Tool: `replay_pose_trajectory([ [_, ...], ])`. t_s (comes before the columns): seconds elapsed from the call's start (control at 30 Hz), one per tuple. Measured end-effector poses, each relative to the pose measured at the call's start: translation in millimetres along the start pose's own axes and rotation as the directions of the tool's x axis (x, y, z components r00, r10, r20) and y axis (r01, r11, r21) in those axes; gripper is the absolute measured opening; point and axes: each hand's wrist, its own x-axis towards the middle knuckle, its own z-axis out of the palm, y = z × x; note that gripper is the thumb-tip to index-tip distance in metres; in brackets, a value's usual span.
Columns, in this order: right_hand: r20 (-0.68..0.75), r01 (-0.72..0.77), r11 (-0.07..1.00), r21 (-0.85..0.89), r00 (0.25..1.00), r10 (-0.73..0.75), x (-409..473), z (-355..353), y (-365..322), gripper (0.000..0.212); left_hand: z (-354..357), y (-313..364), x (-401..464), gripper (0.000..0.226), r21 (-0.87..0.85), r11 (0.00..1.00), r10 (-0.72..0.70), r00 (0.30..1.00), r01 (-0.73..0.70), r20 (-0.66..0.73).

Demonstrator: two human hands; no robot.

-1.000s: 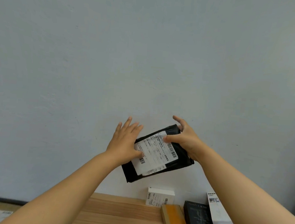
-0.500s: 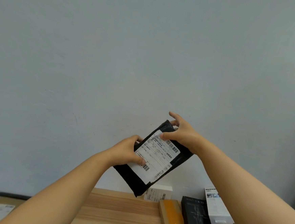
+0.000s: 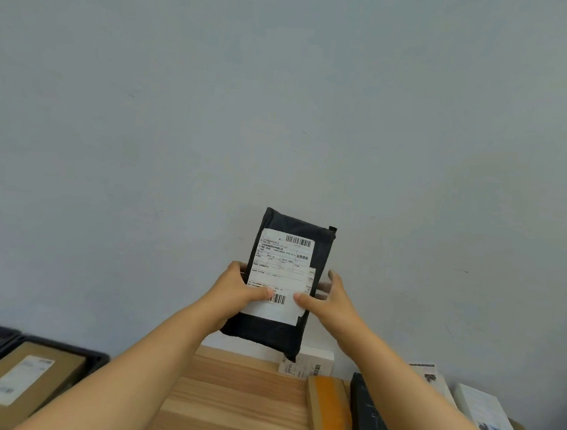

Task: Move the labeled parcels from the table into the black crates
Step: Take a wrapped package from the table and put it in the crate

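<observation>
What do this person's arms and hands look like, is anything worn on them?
Both forearms are bare to the frame's edge: no sleeves, gloves, watch or rings visible. The left hand and right hand have short, unpainted thumbnails.

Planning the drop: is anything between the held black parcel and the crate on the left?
Nothing visible blocks the way. The black parcel is held up by both hands above the table; the crate at left already holds a brown box.
</observation>
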Motion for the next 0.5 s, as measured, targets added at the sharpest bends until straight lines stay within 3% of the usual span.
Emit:
replay_pose_trajectory([
  [0.17, 0.103, -0.004, 0.998, 0.056, 0.995, -0.001, 3.9, 23.9, 13.7, 0.071, -7.8, -15.7, -9.6, 0.054, -0.116, 0.992, -0.064, 0.995, 0.054, -0.083],
  [0.5, 0.197, -0.03, 0.993, 0.112, 0.98, 0.007, -6.4, 109.5, 3.3, 0.058, -86.1, -45.3, -53.1, 0.048, -0.067, 0.996, -0.075, 0.981, 0.064, -0.177],
])
